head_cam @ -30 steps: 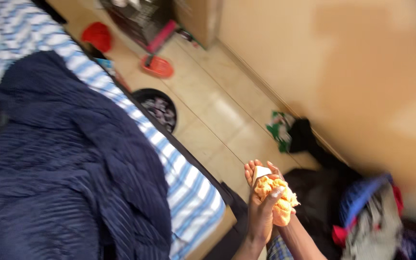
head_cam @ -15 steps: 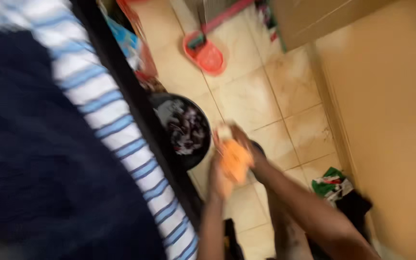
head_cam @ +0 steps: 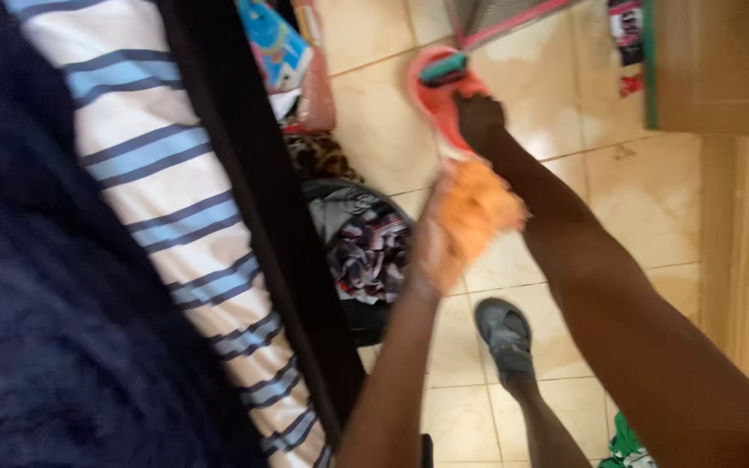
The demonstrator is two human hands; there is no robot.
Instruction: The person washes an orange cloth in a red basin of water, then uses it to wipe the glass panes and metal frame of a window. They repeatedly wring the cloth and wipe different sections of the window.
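The left hand [head_cam: 435,247] has its grip closed around a bunched orange cloth [head_cam: 477,208], holding it in the air above the tiled floor [head_cam: 643,195]. The right hand [head_cam: 478,117] reaches farther out, beyond the cloth, with its arm passing just beside the cloth; it lies over a red plastic dustpan [head_cam: 439,100] on the floor, and blur makes it impossible to tell whether its grip is wide or closed.

Below the cloth, against the dark edge of the bed, stands a black basket [head_cam: 366,251] filled with patterned clothes. The bed carries a blue-and-white striped sheet [head_cam: 166,199] and a dark navy blanket [head_cam: 36,329] along its left side. A foot in a grey slipper [head_cam: 504,334] rests on the floor near the basket.
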